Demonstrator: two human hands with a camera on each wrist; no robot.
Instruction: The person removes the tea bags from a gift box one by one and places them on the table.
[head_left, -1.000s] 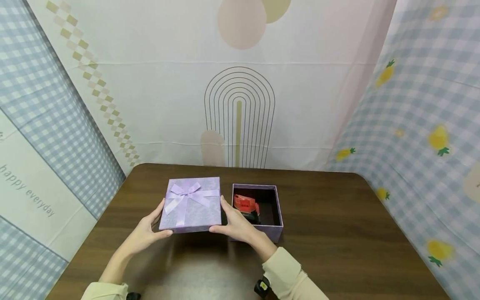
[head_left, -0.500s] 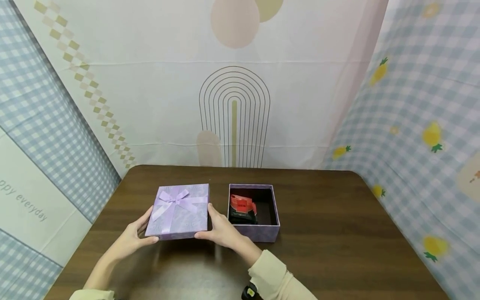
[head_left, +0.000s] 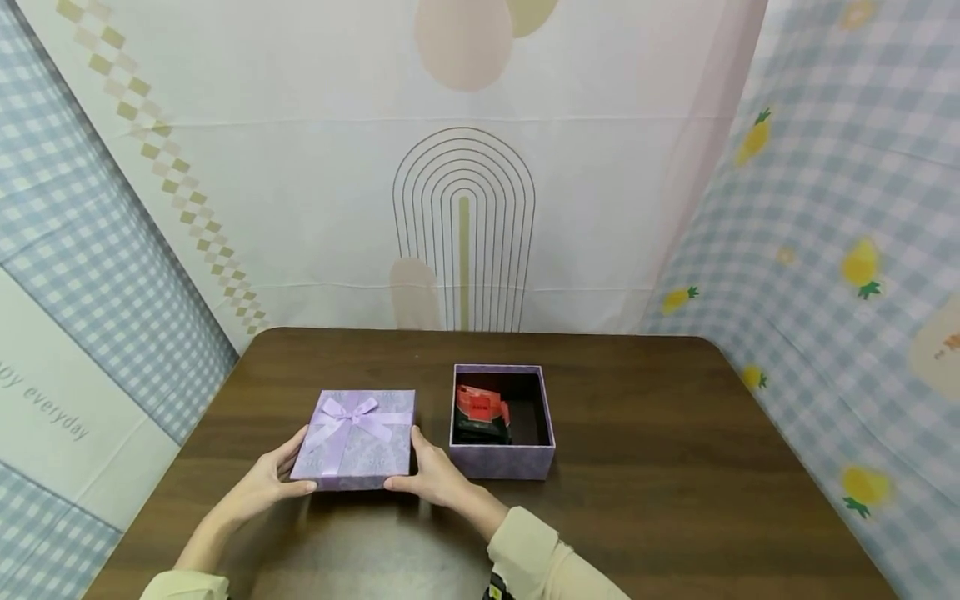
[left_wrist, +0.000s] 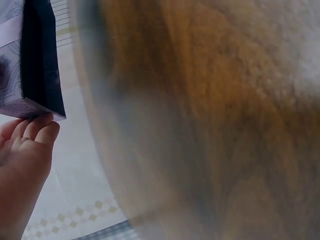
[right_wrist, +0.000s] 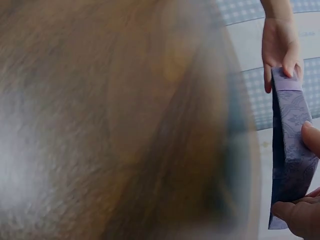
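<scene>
Both hands hold a lilac box lid (head_left: 356, 454) with a ribbon bow on top, left of the middle of the table. My left hand (head_left: 262, 485) grips its left side, thumb at the front corner. The right side is held by my right hand (head_left: 433, 475), its thumb also at the front. In the left wrist view the dark inside of the lid (left_wrist: 10, 75) shows beside my left hand (left_wrist: 22, 165). The right wrist view has the lid's edge (right_wrist: 295, 135) between both hands. To the right stands the matching open box (head_left: 502, 462), with a red and black packet (head_left: 480, 407) inside.
The brown wooden table (head_left: 660, 467) has rounded far corners. A pale printed curtain (head_left: 322, 192) hangs behind it, with blue checked cloth (head_left: 810, 250) on the right and more on the left.
Both hands have carried the lid left, away from the box, and lowered it nearer the front of the table. The box and packet stay in place while the head view shifts slightly.
</scene>
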